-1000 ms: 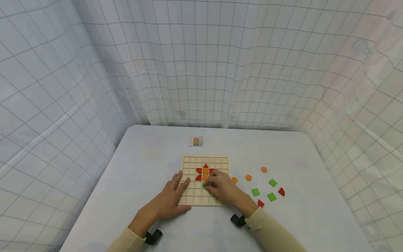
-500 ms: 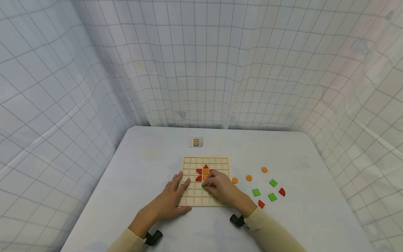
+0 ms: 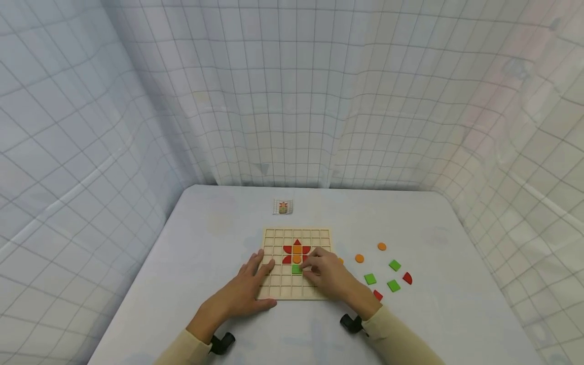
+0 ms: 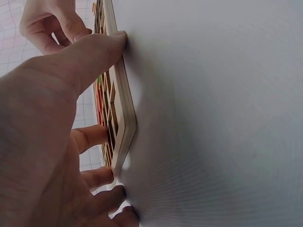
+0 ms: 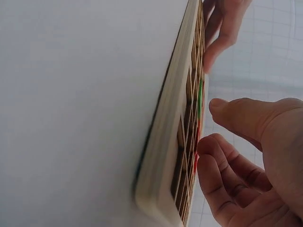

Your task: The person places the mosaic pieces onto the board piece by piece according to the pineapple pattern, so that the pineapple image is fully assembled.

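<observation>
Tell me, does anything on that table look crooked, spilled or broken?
Nothing stands out. The wooden grid board lies flat and square on the white table, its red, orange and green tiles seated in their cells. The loose coloured tiles lie scattered flat to its right, none damaged.

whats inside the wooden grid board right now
Inside the wooden grid board: a red and orange flower with a green square below it. The right hand and left hand cover some cells, so those cannot be checked.

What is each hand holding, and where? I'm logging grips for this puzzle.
Nothing is gripped. The left hand rests flat on the wooden grid board's left edge; the right hand has curled fingers beside the green square.
</observation>
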### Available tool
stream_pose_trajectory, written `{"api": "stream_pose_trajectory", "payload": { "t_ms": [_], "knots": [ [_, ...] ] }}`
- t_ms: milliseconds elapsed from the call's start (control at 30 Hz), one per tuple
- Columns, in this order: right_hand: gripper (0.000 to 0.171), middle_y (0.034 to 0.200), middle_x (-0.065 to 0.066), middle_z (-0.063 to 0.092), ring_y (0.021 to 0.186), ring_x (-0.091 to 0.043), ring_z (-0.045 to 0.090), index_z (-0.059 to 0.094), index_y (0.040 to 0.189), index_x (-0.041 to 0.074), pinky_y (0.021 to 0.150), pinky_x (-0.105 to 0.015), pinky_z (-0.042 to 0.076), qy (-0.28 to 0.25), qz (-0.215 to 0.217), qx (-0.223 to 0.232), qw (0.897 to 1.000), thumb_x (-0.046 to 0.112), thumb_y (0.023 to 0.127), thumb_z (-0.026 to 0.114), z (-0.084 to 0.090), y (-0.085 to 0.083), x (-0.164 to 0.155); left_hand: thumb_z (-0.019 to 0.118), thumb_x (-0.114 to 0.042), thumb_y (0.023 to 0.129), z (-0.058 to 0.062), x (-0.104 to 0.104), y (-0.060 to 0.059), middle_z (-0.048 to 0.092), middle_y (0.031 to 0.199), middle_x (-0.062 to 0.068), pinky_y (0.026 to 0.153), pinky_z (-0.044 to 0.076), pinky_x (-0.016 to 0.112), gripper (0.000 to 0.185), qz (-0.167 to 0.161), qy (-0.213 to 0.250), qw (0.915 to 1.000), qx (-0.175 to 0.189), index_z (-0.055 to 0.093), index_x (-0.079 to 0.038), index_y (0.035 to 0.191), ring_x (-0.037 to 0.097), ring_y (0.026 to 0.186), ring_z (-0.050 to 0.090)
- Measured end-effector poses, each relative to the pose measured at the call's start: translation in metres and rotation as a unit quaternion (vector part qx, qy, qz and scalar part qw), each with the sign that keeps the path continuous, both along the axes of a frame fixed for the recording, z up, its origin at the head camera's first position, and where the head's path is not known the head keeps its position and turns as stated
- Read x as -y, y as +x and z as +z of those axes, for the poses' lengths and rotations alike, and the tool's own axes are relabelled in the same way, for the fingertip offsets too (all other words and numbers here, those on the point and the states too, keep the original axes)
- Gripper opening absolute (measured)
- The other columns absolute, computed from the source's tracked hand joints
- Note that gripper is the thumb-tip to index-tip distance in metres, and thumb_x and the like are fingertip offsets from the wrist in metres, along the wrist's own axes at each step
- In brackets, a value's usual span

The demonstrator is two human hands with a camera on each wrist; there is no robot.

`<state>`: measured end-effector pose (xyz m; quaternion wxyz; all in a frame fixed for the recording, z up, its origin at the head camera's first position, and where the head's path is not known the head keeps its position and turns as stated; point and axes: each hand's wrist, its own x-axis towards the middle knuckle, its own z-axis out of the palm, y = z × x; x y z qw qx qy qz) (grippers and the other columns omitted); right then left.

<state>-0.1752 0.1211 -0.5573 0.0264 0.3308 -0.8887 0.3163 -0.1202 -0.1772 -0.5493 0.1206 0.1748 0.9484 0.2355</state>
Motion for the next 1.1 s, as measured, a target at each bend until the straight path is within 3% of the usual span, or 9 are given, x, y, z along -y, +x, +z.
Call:
{"api": "stream_pose_trajectory", "payload": {
  "t_ms": [267,567,1100],
  "knots": [
    [0.013,0.115,-0.005,0.076,0.092,-0.01,0.068,0.09,0.116,0.008,0.081,-0.024,0.062,0.006,-0.029,-0.017,0.999,0.007,0.103,0.089,-0.002,0.001,-0.017,0.093,-0.055,0.097,-0.003,0.001,0.0,0.017,0.195,0.025,0.142,0.031,0.073,0.108,0.002,-0.008,1.0,0.0,0.041,-0.011,0.181,0.053,0.181,0.021],
    [0.016,0.112,-0.006,0.075,0.088,-0.008,0.066,0.09,0.114,0.007,0.076,-0.021,0.059,0.002,-0.063,-0.029,0.998,0.004,0.098,0.092,0.001,0.001,-0.036,0.093,-0.054,0.097,0.001,-0.001,-0.001,0.017,0.195,0.025,0.143,0.03,0.073,0.108,0.003,-0.005,1.0,0.002,0.041,-0.012,0.182,0.053,0.181,0.022],
    [0.048,0.122,-0.007,0.073,0.092,-0.01,0.06,0.082,0.139,0.007,0.078,-0.024,0.056,0.041,-0.125,0.036,0.991,0.016,0.096,0.099,-0.006,-0.011,-0.076,0.093,-0.052,0.098,0.001,0.0,-0.001,0.017,0.195,0.026,0.143,0.03,0.073,0.107,0.0,-0.008,1.0,0.0,0.041,-0.011,0.182,0.054,0.18,0.022]
  ]
}}
